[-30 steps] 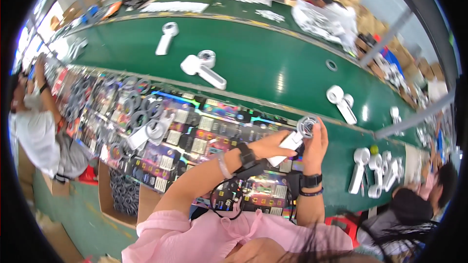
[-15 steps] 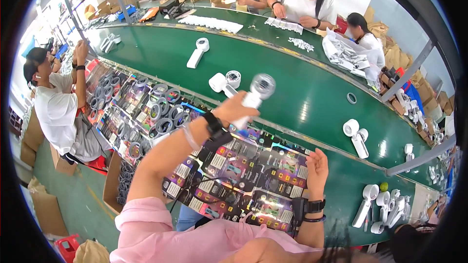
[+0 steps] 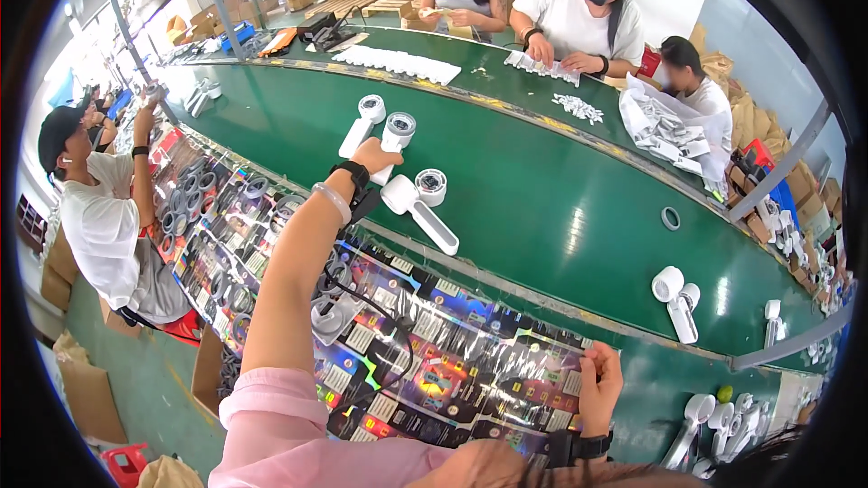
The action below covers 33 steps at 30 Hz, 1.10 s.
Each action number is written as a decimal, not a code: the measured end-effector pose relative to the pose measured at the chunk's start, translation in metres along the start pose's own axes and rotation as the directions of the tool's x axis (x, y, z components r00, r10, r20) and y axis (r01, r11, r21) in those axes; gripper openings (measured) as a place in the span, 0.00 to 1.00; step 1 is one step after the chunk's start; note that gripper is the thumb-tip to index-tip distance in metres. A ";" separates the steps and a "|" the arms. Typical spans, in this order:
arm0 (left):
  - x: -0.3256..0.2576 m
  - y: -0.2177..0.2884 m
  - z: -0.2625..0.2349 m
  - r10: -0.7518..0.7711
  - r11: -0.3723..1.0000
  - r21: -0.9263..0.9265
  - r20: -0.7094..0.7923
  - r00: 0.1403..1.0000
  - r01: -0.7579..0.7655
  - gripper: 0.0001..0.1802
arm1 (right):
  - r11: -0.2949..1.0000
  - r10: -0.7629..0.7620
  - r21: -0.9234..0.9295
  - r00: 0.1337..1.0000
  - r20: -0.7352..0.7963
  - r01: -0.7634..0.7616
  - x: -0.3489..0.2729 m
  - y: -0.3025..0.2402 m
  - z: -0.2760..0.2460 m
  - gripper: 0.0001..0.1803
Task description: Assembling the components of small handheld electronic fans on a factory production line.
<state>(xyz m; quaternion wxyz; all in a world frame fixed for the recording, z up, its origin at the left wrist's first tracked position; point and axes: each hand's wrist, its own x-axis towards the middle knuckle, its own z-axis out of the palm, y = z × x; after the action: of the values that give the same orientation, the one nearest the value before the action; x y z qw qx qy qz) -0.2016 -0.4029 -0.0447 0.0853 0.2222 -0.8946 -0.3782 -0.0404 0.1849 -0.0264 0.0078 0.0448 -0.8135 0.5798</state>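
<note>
My left hand point(image 3: 372, 157) reaches far out over the green conveyor belt point(image 3: 542, 208) and grips the handle of a white handheld fan point(image 3: 394, 139), its round head pointing away from me. Right beside it lie another white fan point(image 3: 362, 123) and a third white fan point(image 3: 423, 208) nearer to me. My right hand point(image 3: 600, 378) rests low on the near side, its fingers curled on the edge of the shiny holographic packaging sheets point(image 3: 434, 361). A dark watch sits on each wrist.
A person in a white shirt point(image 3: 108, 226) sits at my left beside trays of round grey parts point(image 3: 208, 208). Three people point(image 3: 579, 9) work across the belt. More white fans point(image 3: 676, 300) lie to the right, and several lie at the lower right point(image 3: 723, 420). A cardboard box point(image 3: 90, 398) stands on the floor.
My left hand has carried the white fan away from my right hand, outward and down to the belt beside the other fans. My right hand dropped to the packaging sheets.
</note>
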 end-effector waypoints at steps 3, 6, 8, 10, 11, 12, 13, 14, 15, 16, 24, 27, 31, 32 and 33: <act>0.004 0.007 0.004 -0.033 0.997 0.072 -0.024 0.999 0.034 0.33 | 0.999 0.029 0.022 1.000 -0.010 -0.029 0.001 -0.001 0.000 0.14; 0.012 -0.006 -0.006 -0.047 0.998 0.032 -0.030 0.998 0.048 0.32 | 0.998 0.001 0.067 1.000 -0.012 0.000 0.003 -0.001 0.002 0.14; 0.014 -0.018 -0.009 -0.064 0.997 0.050 -0.060 0.996 0.067 0.34 | 0.998 -0.001 0.065 1.000 -0.009 0.001 0.004 -0.004 0.004 0.14; 0.017 -0.018 -0.005 -0.067 0.994 0.080 -0.076 0.995 0.073 0.36 | 0.999 0.017 0.031 1.000 0.014 -0.017 0.005 -0.006 0.002 0.13; 0.013 -0.019 -0.001 -0.064 0.994 0.080 -0.077 0.995 0.070 0.36 | 0.999 0.014 0.032 1.000 0.012 -0.015 0.004 -0.004 0.001 0.13; 0.008 -0.019 0.007 -0.017 0.995 0.098 -0.136 0.991 0.031 0.35 | 0.999 0.017 0.030 1.000 0.020 -0.018 0.003 0.000 -0.001 0.13; 0.006 -0.017 0.011 0.030 0.993 0.117 -0.193 0.981 -0.007 0.35 | 0.999 0.019 0.027 0.999 0.028 -0.020 0.003 0.001 -0.003 0.13; 0.008 -0.014 0.014 -0.005 0.991 0.127 -0.193 0.981 0.029 0.37 | 1.000 0.014 0.026 1.000 0.024 -0.014 0.003 0.000 -0.003 0.13; 0.008 -0.019 0.009 -0.007 0.991 0.129 -0.201 0.979 0.034 0.37 | 0.999 0.009 0.031 0.999 0.031 -0.009 0.002 -0.002 -0.002 0.13; 0.008 -0.025 0.005 -0.027 0.986 0.154 -0.221 0.975 0.063 0.38 | 0.999 0.008 0.036 0.999 0.038 -0.009 0.002 -0.004 -0.001 0.12; 0.010 -0.009 -0.008 -0.066 0.931 0.324 -0.299 0.952 0.167 0.40 | 0.999 0.008 0.033 0.999 0.038 -0.009 0.002 -0.008 0.000 0.12; 0.013 0.026 -0.019 -0.068 0.904 0.396 -0.239 0.969 0.161 0.44 | 1.000 0.023 0.004 1.000 0.021 -0.024 0.000 -0.009 -0.003 0.12; 0.035 0.005 -0.050 0.150 0.888 0.457 -0.170 0.974 -0.057 0.55 | 0.999 0.020 -0.027 0.999 0.033 -0.019 0.002 -0.001 -0.001 0.11; 0.042 0.001 -0.056 0.189 0.897 0.426 -0.127 0.974 -0.118 0.53 | 0.999 0.025 -0.027 0.999 0.039 -0.024 0.002 -0.002 0.000 0.11; 0.047 -0.004 -0.060 0.267 0.889 0.413 -0.113 0.957 -0.199 0.47 | 0.999 0.031 -0.028 0.999 0.044 -0.029 0.003 -0.005 0.001 0.11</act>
<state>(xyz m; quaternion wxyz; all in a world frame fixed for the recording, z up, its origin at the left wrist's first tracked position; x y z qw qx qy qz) -0.2226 -0.4654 -0.0068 0.1578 0.1565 -0.9625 -0.1555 -0.0429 0.1818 -0.0214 -0.0185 0.0455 -0.8219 0.5675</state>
